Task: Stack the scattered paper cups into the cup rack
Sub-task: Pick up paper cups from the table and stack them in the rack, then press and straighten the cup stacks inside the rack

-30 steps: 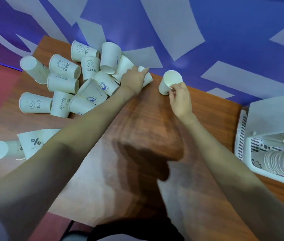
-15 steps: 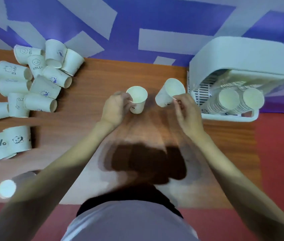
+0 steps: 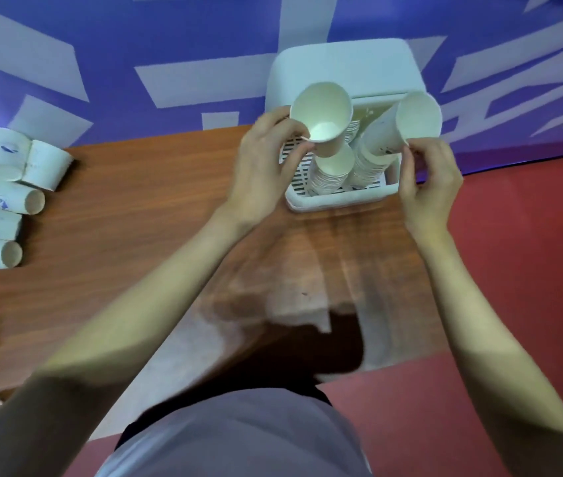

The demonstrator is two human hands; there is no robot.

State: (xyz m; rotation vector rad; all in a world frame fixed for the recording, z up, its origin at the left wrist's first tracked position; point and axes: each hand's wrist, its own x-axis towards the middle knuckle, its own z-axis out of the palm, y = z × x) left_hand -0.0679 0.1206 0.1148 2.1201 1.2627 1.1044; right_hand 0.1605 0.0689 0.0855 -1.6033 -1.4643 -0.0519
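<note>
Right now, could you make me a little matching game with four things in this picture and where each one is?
Things:
1. left hand
2. right hand
3. cup rack
4. scattered cups

Places:
A. lying at the table's left edge
B. holding a cup over the left stack
C. standing at the table's far right corner
D. holding a tilted cup over the right stack

Pairs: 1-B, 2-D, 3-C, 4-A

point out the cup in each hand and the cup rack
left-hand cup (image 3: pixel 325 111), head view, inner wall
right-hand cup (image 3: pixel 417 115), head view, inner wall
cup rack (image 3: pixel 337 201), head view, front rim
</note>
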